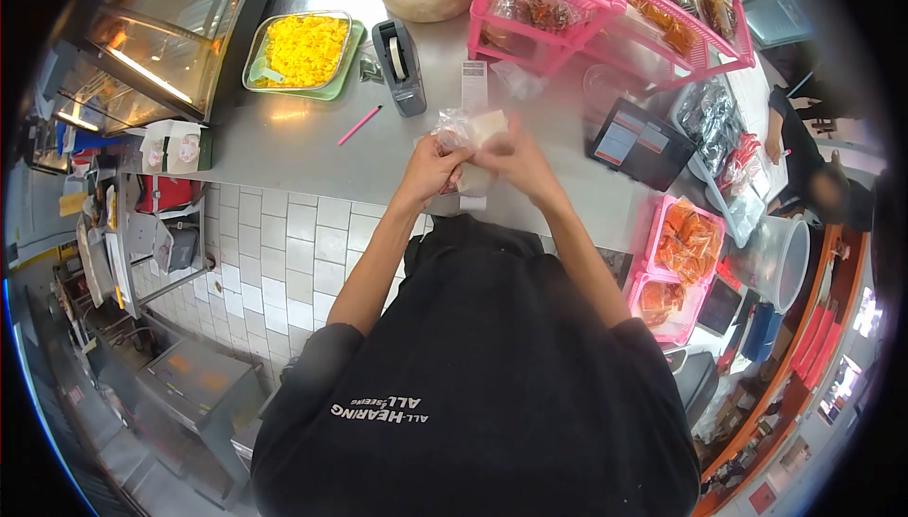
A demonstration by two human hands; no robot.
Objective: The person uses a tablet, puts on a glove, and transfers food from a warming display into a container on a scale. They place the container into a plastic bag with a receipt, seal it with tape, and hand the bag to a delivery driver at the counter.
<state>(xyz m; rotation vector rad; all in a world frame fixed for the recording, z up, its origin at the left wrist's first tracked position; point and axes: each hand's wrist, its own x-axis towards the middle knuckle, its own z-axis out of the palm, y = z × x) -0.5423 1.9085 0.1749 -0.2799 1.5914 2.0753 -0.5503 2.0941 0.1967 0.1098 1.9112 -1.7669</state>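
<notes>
Pinching crinkly clear plastic (454,126), left hand (432,167) close beside blurred right hand (517,163), its grip unclear, above smooth metal counter (293,143)

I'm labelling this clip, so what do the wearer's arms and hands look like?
The left hand, right hand and both forearms are bare, ungloved. The black top has roughly elbow-length sleeves and white lettering on its front.

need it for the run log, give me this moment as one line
left hand: on clear bag | right hand: at bag, blurred | beyond: tape dispenser | left: pink pen
</notes>
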